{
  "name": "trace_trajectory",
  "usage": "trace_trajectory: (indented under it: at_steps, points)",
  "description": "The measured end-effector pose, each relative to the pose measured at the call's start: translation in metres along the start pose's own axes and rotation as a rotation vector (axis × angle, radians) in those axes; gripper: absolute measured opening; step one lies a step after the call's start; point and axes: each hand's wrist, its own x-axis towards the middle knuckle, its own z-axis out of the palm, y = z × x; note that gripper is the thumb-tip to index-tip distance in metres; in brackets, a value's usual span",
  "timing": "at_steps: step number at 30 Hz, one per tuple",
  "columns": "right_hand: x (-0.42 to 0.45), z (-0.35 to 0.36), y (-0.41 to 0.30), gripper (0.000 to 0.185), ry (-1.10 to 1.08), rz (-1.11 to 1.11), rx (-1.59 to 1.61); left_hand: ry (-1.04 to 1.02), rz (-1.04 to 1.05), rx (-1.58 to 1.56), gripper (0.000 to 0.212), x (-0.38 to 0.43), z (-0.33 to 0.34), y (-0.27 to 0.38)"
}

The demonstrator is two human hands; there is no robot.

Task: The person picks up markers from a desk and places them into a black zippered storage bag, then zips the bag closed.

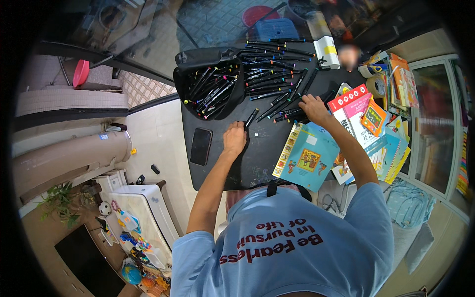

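Observation:
On a black table point(222, 174), my left hand point(234, 137) has its fingers closed around the lower end of a black marker point(252, 117). My right hand point(315, 109) reaches over a small heap of black markers point(287, 115), fingertips touching them; whether it grips one is hidden. Beyond both hands, many loose markers with coloured cap ends point(272, 74) lie in rough rows. To their left stands an unzipped black fabric case point(237, 100), packed with more markers. A dark-screened smartphone point(201, 146) rests left of my left hand.
A teal picture book point(308, 156) lies under my right forearm, with a pile of books point(356, 115) to its right. A white device with a yellow band point(327, 52) stands at the back. Tape rolls point(376, 87) and a glass-door cabinet point(434, 126) are at the right.

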Motion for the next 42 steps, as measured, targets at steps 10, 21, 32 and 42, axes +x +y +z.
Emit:
trace_trajectory:
  at_steps: [10,21,32,42]
  points:
    - [-0.006,-0.083,-0.008,0.017,0.111,0.181,0.856,0.244,0.111,-0.361,0.027,0.000,-0.093,0.017]
    - [0.110,-0.138,-0.072,0.025,0.295,0.107,0.693,0.293,0.099,0.176,0.030,0.113,-0.156,-0.086]
    - [0.232,-0.115,-0.177,0.022,0.364,-0.119,0.030,0.197,-0.236,-0.032,0.061,0.097,-0.147,-0.147]
    - [0.171,-0.104,-0.106,0.015,0.234,-0.223,-0.223,0.438,-0.237,-0.238,0.060,0.131,-0.149,-0.175]
